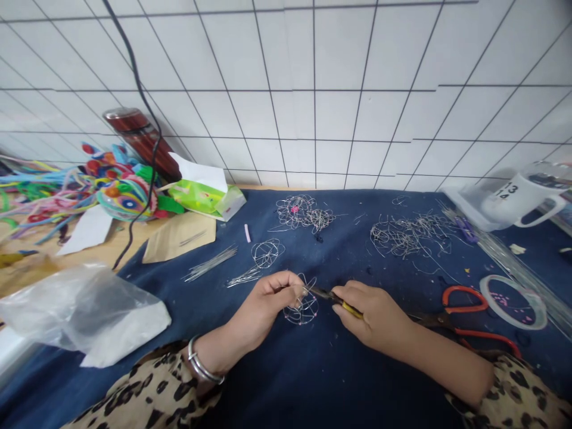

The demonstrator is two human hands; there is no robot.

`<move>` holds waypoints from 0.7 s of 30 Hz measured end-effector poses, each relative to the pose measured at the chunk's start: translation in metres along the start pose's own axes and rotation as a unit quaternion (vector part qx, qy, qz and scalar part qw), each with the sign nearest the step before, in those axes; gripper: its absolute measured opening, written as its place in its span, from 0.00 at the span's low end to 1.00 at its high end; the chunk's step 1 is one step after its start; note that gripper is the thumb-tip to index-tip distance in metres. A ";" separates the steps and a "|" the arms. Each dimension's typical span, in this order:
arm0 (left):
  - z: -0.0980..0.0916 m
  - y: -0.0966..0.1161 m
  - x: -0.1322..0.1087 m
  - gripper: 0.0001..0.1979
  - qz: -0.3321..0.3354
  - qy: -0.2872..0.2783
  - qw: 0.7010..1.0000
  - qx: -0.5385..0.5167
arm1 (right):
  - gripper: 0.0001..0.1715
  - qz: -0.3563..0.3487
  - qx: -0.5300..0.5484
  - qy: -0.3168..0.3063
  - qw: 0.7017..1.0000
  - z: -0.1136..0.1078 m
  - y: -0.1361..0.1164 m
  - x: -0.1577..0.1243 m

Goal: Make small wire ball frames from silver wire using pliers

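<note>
My left hand (272, 301) pinches a small round wire frame (301, 313) dotted with pink beads, raised over the dark blue cloth. Closed around the yellow handle of a pair of pliers (324, 293), my right hand (369, 310) points the jaws leftward at the wire beside my left fingertips. Whether the jaws grip the wire is too small to tell. A second round wire frame (267, 254) lies behind my left hand, near short bundles of straight wire (212, 263).
Tangled wire (409, 233) lies at the back right, another wire heap (306, 213) at the back centre. Red-handled scissors (465, 301) and a round dish with pink beads (513, 302) sit right, below a white mug (521, 199). A plastic bag (84, 307) lies left.
</note>
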State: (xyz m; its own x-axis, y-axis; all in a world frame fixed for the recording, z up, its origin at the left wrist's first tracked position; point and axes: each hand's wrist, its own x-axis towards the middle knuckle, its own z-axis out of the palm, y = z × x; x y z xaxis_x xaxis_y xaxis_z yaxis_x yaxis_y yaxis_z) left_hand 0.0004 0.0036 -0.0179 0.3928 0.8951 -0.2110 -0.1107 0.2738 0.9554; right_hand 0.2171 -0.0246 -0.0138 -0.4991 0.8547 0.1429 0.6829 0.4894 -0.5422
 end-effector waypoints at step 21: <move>0.001 -0.003 0.001 0.08 0.026 0.037 0.999 0.020 | 0.16 0.043 -0.011 0.012 0.999 -0.003 -0.005 -0.002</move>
State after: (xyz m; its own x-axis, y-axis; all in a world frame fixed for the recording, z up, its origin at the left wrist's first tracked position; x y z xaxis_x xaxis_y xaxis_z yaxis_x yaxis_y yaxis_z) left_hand 0.0020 0.0029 -0.0202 0.3189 0.9315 -0.1747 -0.0923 0.2140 0.9725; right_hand 0.2163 -0.0276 -0.0091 -0.4249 0.8976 0.1169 0.7349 0.4175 -0.5345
